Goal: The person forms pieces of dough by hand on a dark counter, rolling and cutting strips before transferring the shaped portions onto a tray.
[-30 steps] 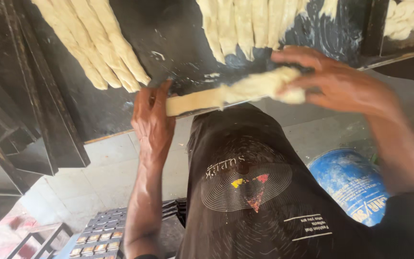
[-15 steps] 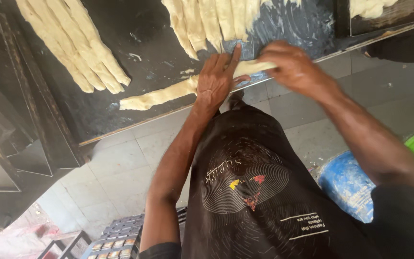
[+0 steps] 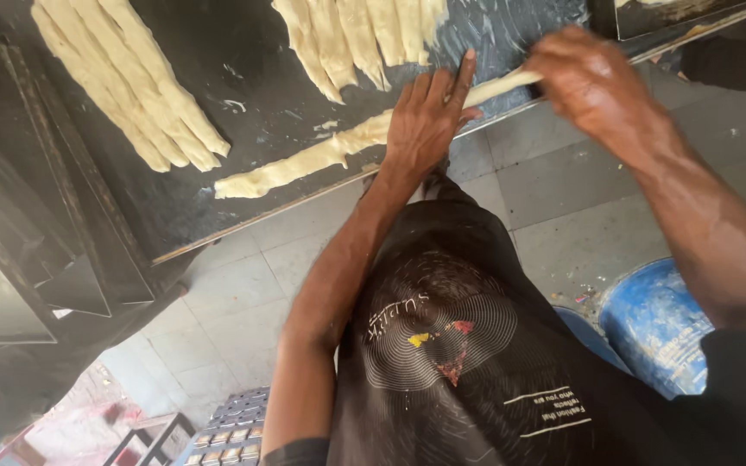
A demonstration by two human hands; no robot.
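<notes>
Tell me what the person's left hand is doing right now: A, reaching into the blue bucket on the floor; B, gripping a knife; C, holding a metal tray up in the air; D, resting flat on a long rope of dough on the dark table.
D: the left hand lies palm down, fingers spread, on the long dough rope near the edge of the dark table, while the right hand is at the rope's other end.

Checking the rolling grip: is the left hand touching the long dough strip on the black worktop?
Touching. The head view shows the left hand lying flat across the long dough strip, which emerges on both sides of it.
</notes>
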